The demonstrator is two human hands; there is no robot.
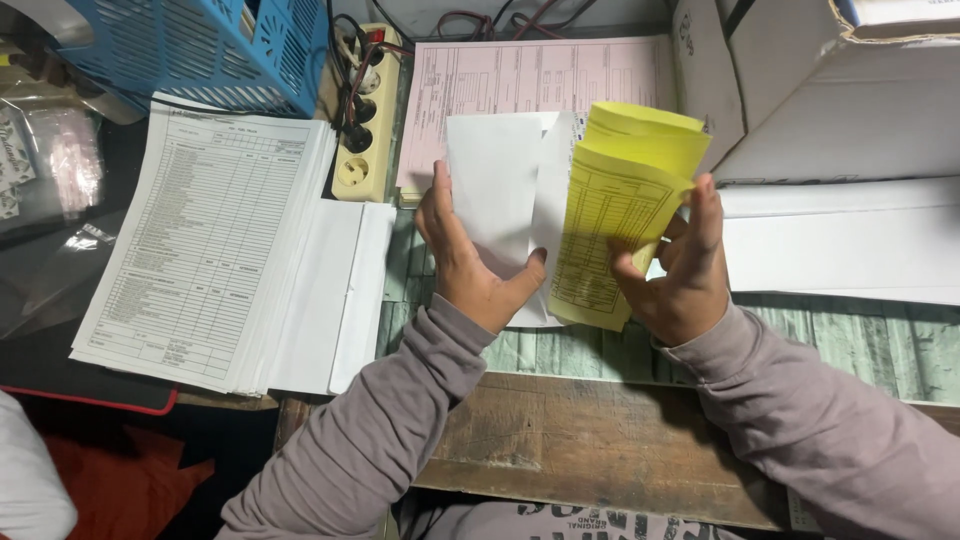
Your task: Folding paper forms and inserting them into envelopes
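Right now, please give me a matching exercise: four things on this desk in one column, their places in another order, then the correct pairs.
Things:
1. yellow form
2. white paper
3. power strip
4. blue basket

Places:
A. top left corner
B. in the right hand
C. between the white form stack and the pink forms
D. in the left hand

Pairs: 1-B, 2-D, 3-C, 4-A
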